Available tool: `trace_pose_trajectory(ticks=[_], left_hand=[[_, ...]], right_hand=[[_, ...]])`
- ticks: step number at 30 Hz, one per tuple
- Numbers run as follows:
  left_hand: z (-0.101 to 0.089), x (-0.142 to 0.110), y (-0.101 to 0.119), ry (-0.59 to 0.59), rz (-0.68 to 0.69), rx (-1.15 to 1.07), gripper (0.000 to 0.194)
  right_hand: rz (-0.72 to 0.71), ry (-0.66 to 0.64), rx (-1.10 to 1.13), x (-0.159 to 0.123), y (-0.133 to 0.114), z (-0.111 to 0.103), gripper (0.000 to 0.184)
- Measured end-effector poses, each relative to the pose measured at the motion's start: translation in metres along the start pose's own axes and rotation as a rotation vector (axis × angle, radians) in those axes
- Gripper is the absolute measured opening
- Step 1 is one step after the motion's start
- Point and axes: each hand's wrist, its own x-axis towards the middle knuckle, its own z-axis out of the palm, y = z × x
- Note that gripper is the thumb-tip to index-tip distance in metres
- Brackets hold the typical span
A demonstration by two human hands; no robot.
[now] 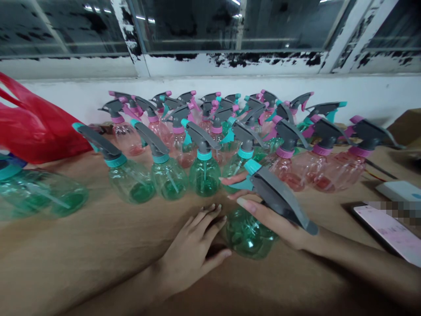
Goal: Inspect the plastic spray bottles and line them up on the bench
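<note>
My right hand [283,226] is wrapped around the neck of a green spray bottle [251,237], just under its grey sprayer head [279,195] with a turquoise nozzle and trigger. The bottle is at the front of the group, its nozzle pointing up and to the left. Left of it, my left hand [194,245] lies low over the table with fingers stretched out, holding nothing; whether its fingertips touch the bottle I cannot tell. Just beyond stand more green spray bottles, the closest one [204,175] with a turquoise collar.
Several pink spray bottles [286,169] and green ones crowd the wooden table [108,245] toward the white wall. A red plastic bag [42,127] sits at the left. On the right are a phone [391,232], a white box-like object [399,193] and a cardboard box [408,127].
</note>
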Motion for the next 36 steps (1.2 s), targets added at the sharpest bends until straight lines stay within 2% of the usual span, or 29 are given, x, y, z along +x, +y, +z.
trace_pose_trajectory(ticks=[3, 6, 10, 17, 24, 36], left_hand=[[-0.0016, 0.0011, 0.0004, -0.012, -0.004, 0.003, 0.055], [-0.0015, 0.0011, 0.0, -0.019, -0.005, 0.014, 0.055], [-0.001, 0.0005, -0.0005, -0.027, -0.005, 0.011, 0.056], [-0.0018, 0.001, -0.0004, -0.006, 0.01, 0.005, 0.055], [-0.0006, 0.0007, -0.0007, -0.01, -0.004, 0.024, 0.054], [-0.0011, 0.0014, -0.0003, -0.002, 0.014, 0.016, 0.055]], right_hand=[[-0.013, 0.022, -0.135, 0.0007, -0.0036, -0.0019, 0.008], [-0.015, 0.061, -0.207, 0.0002, -0.0055, -0.0026, 0.019], [0.016, 0.042, -0.097, -0.0013, -0.0038, -0.0019, 0.011], [0.003, 0.086, -0.029, -0.0014, 0.0016, 0.0011, 0.026], [-0.034, 0.095, 0.021, -0.0015, 0.003, 0.0018, 0.027], [-0.009, 0.064, 0.05, -0.0031, 0.0016, 0.0006, 0.031]])
